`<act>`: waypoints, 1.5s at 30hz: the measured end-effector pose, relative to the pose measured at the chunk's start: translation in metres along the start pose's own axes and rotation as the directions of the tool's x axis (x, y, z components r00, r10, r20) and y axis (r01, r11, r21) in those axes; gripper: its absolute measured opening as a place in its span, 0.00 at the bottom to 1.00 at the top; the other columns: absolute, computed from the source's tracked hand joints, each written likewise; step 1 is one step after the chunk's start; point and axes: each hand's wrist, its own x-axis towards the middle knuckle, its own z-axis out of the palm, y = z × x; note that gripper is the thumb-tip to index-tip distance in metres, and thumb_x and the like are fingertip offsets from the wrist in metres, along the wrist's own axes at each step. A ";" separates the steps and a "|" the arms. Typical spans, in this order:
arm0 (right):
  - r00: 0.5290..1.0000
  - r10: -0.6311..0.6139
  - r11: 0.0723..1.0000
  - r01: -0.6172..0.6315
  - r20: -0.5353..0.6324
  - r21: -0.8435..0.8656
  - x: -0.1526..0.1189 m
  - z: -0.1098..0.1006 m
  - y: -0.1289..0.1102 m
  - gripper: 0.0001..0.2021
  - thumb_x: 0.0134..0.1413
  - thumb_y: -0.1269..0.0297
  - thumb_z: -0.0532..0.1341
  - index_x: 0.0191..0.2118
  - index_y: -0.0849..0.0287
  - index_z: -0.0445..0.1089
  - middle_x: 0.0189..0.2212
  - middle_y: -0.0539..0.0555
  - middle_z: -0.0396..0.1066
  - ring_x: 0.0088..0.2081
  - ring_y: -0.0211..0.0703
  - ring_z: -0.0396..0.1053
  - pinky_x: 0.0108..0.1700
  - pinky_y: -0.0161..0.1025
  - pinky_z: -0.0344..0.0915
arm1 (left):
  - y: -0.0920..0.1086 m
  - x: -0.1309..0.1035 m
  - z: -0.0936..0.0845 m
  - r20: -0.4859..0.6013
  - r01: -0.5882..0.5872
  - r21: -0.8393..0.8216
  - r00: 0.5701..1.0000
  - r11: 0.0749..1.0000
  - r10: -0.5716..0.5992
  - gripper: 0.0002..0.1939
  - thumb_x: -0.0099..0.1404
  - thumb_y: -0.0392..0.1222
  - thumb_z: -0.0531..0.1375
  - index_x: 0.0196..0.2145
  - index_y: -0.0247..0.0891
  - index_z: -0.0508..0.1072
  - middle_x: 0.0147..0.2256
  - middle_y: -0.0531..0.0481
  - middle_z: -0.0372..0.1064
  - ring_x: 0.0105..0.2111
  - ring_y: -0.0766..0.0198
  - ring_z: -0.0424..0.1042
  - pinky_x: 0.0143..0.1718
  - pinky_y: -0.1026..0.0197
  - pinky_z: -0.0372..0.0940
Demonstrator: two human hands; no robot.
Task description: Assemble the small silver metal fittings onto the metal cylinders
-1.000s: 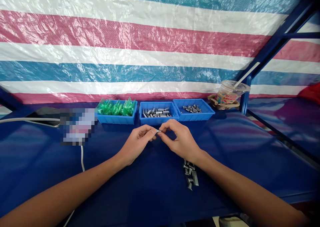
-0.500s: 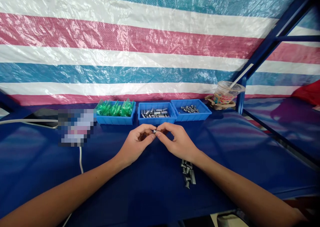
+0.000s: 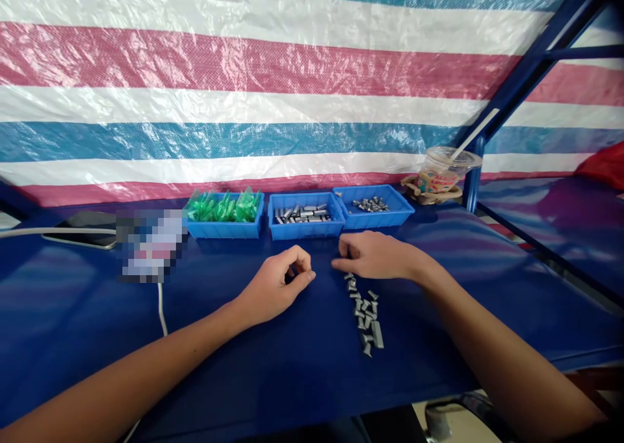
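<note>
While my left hand (image 3: 273, 287) is held over the table (image 3: 292, 378), thumb and forefinger together, my right hand (image 3: 379, 256) is poised, fingers curled, at the far end of the loose pieces (image 3: 366, 317). The two hands are apart from each other. Whether either pinches something I can't tell, as the fingertips hide too much at this size. I judge the step to be handling small pieces singly, and the next move would call for a fine, light pinch that takes up one piece without scattering its neighbours. The loose pieces lie in a ragged string on the table, nearer to my right hand than my left, running from just beside the right fingers back toward me, the long piece (image 3: 377, 335) near the close end. Beyond both hands stand the middle tray (image 3: 307, 232) of metal rods (image 3: 307, 216) and the right tray (image 3: 383, 220) of small fittings (image 3: 373, 205).
</note>
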 end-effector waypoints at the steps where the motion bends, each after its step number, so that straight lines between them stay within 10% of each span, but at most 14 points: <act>1: 0.993 -0.023 1.000 0.022 0.118 0.008 -0.002 -0.002 0.000 0.12 0.47 0.53 0.62 0.28 0.55 0.65 0.22 0.49 0.68 0.22 0.39 0.63 0.22 0.35 0.51 | 0.000 0.000 0.000 0.004 0.007 0.001 1.000 1.000 -0.007 0.04 0.63 0.38 0.54 0.30 0.38 0.62 0.29 0.55 0.63 0.29 0.68 0.62 0.33 0.65 0.58; 10: 0.960 -0.170 0.984 0.154 0.220 0.091 -0.004 -0.001 -0.004 0.03 0.50 0.66 0.57 0.32 0.57 0.63 0.27 0.50 0.68 0.27 0.38 0.63 0.28 0.34 0.53 | 0.000 0.000 0.001 0.031 0.020 0.054 0.999 0.998 -0.022 0.03 0.62 0.37 0.55 0.30 0.38 0.63 0.28 0.55 0.64 0.30 0.67 0.62 0.32 0.64 0.57; 19: 0.917 -0.253 0.851 0.363 -0.309 0.378 0.005 0.019 -0.023 0.12 0.50 0.77 0.54 0.41 0.59 0.61 0.33 0.52 0.64 0.31 0.36 0.65 0.34 0.35 0.64 | -0.004 -0.002 0.002 0.017 0.040 -0.112 0.999 0.993 -0.038 0.06 0.68 0.40 0.48 0.32 0.40 0.54 0.32 0.53 0.67 0.32 0.66 0.63 0.33 0.63 0.57; 26: 0.842 -0.317 0.795 0.487 -0.437 0.363 0.000 0.038 -0.046 0.17 0.49 0.80 0.52 0.44 0.57 0.58 0.41 0.54 0.59 0.35 0.37 0.65 0.38 0.38 0.67 | -0.003 0.001 0.004 -0.184 0.155 -0.145 0.966 0.977 -0.180 0.11 0.65 0.48 0.53 0.29 0.38 0.59 0.26 0.56 0.62 0.27 0.68 0.61 0.28 0.65 0.55; 40: 0.820 -0.388 0.856 0.490 -0.420 0.166 -0.006 0.040 -0.053 0.17 0.57 0.78 0.47 0.49 0.57 0.60 0.43 0.58 0.60 0.39 0.41 0.64 0.40 0.40 0.67 | -0.004 0.003 0.002 -0.178 0.130 0.007 0.976 0.992 -0.126 0.15 0.67 0.47 0.49 0.31 0.36 0.70 0.30 0.52 0.70 0.32 0.63 0.68 0.35 0.62 0.59; 45: 0.863 -0.146 0.820 0.379 -0.484 0.429 -0.002 0.039 -0.051 0.15 0.52 0.71 0.57 0.47 0.60 0.62 0.36 0.54 0.66 0.37 0.40 0.66 0.41 0.39 0.66 | -0.008 0.003 0.001 -0.252 0.102 -0.093 0.960 0.990 -0.122 0.10 0.65 0.44 0.52 0.33 0.36 0.68 0.31 0.52 0.68 0.33 0.64 0.67 0.36 0.63 0.61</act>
